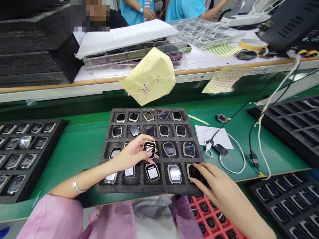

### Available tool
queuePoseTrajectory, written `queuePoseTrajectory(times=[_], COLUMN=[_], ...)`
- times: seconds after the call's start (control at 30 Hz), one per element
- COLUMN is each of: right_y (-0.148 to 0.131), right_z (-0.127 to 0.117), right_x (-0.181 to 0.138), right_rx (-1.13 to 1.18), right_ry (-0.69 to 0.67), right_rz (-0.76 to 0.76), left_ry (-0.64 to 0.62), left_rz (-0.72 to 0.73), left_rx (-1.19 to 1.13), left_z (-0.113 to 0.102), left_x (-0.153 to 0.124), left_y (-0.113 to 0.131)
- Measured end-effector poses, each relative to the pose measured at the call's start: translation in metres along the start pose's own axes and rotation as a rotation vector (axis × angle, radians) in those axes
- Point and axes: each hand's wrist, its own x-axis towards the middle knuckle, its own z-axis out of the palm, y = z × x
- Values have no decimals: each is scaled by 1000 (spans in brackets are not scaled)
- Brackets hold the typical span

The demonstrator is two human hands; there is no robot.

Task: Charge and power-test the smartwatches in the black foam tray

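A black foam tray (107, 132) with several smartwatch bodies in its pockets lies on the green table in front of me. My left hand (129, 153) pinches one watch body (150, 148) with a lit white screen, held just above the tray's third row. My right hand (211, 182) rests on the tray's front right corner, its fingers closed on a dark-screened watch body (193, 171) in the last pocket. Several watches in the front row show lit screens (152, 172).
More black trays of watches sit at the left (22, 149) and the right (294, 196). A charging cable with a puck (220, 149) lies on white paper to the right. A red tray (211, 219) lies below the table edge. Other people stand beyond the far bench.
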Motion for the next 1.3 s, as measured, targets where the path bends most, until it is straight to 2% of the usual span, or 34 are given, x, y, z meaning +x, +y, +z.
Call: queuePoseTrajectory(times=[0.17, 0.33, 0.43, 0.53, 0.63, 0.7, 0.8, 0.87, 0.93, 1.0, 1.13, 1.3], right_y=[-14, -9, -5, -2, -1, -2, -2, -2, -1, 2, 7, 7], right_z=[7, 14, 20, 22, 18, 15, 11, 9, 7, 7, 9, 12], right_x=[-4, -9, -11, -12, -15, -16, -15, -12, -8, -5, -3, -6], right_rx=[88, 198, 281, 431, 614, 804, 1173, 1344, 1444, 1554, 1755, 1759], right_ry=[61, 125, 148, 128, 119, 163, 266, 327, 357, 349, 286, 238], right_rz=[104, 195, 226, 212, 221, 285, 392, 433, 466, 459, 378, 337], left_ry=[31, 18, -23, 19, 71, 64, 120, 95, -24, -109, -103, -168], left_rz=[-26, -24, -29, 10, 181, 262, 289, 331, 370, 345, 264, 217], left_rx=[76, 180, 342, 663, 1060, 1346, 1805, 1967, 1985, 1977, 2020, 1995], left_z=[5, 5, -1, -6, -3, 5, 24, 39, 53, 64, 73, 65], left_x=[5, 8, 11, 13, 14, 15, 23, 33, 46, 58, 69, 60], left_y=[0, -4, -11, -21, -25, -23, -14, -11, -12, -17, -23, -20])
